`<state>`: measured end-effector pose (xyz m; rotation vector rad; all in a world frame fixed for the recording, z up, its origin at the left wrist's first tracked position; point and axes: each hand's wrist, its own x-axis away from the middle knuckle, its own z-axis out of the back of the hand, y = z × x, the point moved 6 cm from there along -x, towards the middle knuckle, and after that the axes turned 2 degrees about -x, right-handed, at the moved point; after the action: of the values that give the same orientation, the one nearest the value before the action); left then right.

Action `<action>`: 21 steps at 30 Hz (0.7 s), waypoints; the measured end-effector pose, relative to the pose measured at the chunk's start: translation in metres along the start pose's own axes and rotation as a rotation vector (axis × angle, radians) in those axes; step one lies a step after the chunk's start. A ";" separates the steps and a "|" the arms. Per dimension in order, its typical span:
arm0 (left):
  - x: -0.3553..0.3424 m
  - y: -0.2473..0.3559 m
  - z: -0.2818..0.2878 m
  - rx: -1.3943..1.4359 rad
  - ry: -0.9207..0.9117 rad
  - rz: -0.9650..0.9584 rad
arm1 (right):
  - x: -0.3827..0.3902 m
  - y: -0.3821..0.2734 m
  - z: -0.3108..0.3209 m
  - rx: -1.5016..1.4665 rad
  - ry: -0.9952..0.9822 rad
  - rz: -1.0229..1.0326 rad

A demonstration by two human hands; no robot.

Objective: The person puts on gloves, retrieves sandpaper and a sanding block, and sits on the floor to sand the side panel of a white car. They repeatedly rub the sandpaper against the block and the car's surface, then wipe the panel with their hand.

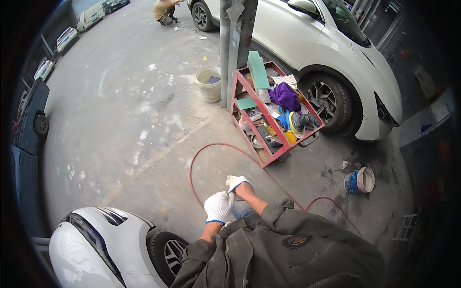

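Head view: gloved left hand (218, 207) tugging right glove (237, 182)

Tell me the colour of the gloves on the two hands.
White knit with blue cuff edging, on the left hand and right hand; seen in the head view.

Concrete floor (134, 125), stained and paint-flecked, is seen on all sides of the fingers (234, 181). A red hose (192, 165) is looped just beyond and left of them. Further ahead and to the right, a red cart (273, 113) is parked, loaded with sanding discs, a purple cloth (285, 96) and green blocks (258, 71). A white bucket (208, 84) is set left of the cart, by a grey pillar (235, 43). A white car (331, 53) is noted far right, a small blue-and-white can (359, 181) level with the fingers, another white car's front (91, 249) behind-left. A crouching person (164, 10) is seen far ahead.
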<state>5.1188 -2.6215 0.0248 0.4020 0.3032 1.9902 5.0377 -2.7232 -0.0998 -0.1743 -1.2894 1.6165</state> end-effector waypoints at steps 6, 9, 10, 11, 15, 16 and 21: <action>-0.086 -0.005 0.031 -0.078 0.012 -0.049 | -0.125 -0.057 -0.038 -1.295 -0.143 -0.138; -0.132 -0.046 0.037 -0.095 -0.026 0.072 | -0.172 -0.103 -0.060 -1.348 -0.243 -0.082; -0.145 -0.051 0.038 -0.070 -0.038 0.081 | -0.176 -0.105 -0.059 -1.356 -0.252 -0.089; -0.158 -0.055 0.037 -0.047 -0.076 0.078 | -0.181 -0.109 -0.057 -1.366 -0.259 -0.096; -0.177 -0.065 0.020 0.284 -0.380 -0.069 | -0.187 -0.121 -0.048 -1.364 -0.169 -0.301; -0.179 -0.063 0.017 0.413 -0.478 -0.121 | -0.187 -0.126 -0.040 -1.346 -0.107 -0.389; -0.205 -0.085 0.018 0.912 -0.802 0.231 | -0.231 -0.093 -0.042 -1.042 0.140 -0.485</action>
<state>5.2793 -2.7691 -0.0214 1.8066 0.6462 1.6254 5.2303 -2.8803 -0.1470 -0.5441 -1.7798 0.4129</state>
